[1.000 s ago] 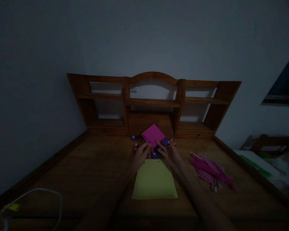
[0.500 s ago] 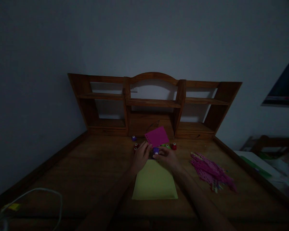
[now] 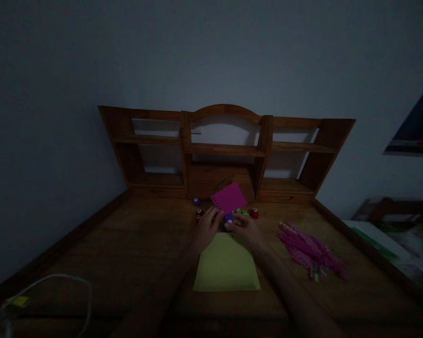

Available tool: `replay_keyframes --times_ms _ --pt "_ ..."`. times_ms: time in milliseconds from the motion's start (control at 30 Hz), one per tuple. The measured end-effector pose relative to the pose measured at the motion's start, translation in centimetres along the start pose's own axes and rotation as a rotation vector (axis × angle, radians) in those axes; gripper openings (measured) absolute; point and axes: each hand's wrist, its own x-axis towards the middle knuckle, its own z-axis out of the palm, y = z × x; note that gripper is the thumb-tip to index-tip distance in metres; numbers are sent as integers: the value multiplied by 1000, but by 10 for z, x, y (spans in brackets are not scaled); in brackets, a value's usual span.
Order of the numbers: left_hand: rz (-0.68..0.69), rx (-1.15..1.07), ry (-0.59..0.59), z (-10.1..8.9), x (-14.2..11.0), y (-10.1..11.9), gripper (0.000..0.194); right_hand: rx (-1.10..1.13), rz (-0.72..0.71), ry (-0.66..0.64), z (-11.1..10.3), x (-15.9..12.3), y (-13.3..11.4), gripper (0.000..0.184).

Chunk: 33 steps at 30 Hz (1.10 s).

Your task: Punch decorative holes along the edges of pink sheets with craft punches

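A pink sheet of paper [image 3: 230,198] with a row of small holes along its left edge is tilted up in front of me. My left hand [image 3: 207,229] pinches its lower edge between thumb and fingers. Beside it my right hand [image 3: 246,227] is closed around a small purple craft punch [image 3: 229,218], at the paper's lower edge. Whether the paper sits in the punch's slot I cannot tell. Below both hands a yellow sheet [image 3: 227,265] lies flat on the wooden desk [image 3: 144,249].
Around the hands stand several more small punches: a purple one [image 3: 196,202], red ones including one at right [image 3: 255,213], and green ones [image 3: 246,213]. A heap of pink strips [image 3: 310,251] lies right. A wooden shelf [image 3: 225,150] backs the desk; a white cable [image 3: 65,277] loops at front left.
The pink paper has shifted very slightly up and left. The purple punch in my right hand has tilted a little; both hands stay nearly in place.
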Motion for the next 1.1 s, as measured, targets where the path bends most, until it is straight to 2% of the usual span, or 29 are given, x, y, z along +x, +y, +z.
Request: replay_keyframes --times_ms 433,633,900,1100 --pt "35 36 -39 0 -1 3 23 -28 -34 -42 -2 -2 -6 35" --pt "-7 -35 -89 3 -3 -6 24 -76 -53 18 -4 -3 -11 36" --pt "-169 -203 -161 4 -7 -13 34 108 46 -12 -2 -3 -9 32" --pt "-142 -128 -172 4 -7 -15 34 260 124 -10 1 -7 -12 26"
